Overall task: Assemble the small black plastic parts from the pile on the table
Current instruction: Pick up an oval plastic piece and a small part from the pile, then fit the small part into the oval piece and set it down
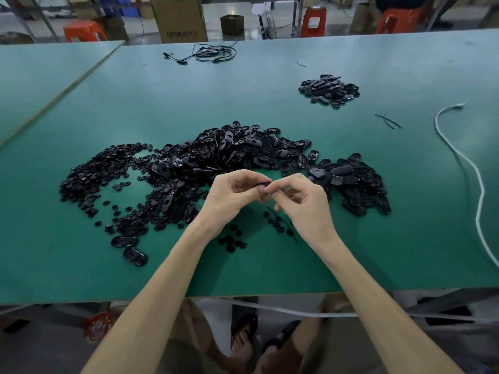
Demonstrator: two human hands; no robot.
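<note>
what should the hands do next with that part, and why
Probably press it together: the left hand and right hand both pinch one small black part between them, not yet set down with the smaller pile at far right.

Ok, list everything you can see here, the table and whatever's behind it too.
table: one, green, fills most of the view
oval parts: one large pile, black, table centre
round parts: many loose, black, left of the oval pile and near the hands
smaller pile: one, black, far right of the table
wire coil: one, black, far edge
cord: one, white, right side
thin strips: a couple, black, beside the cord
cardboard boxes: several, brown, floor beyond
stools: three, orange, floor beyond
held part: one, black, pinched between both hands
left hand: bare, pinching the part
right hand: bare, pinching the part
</note>
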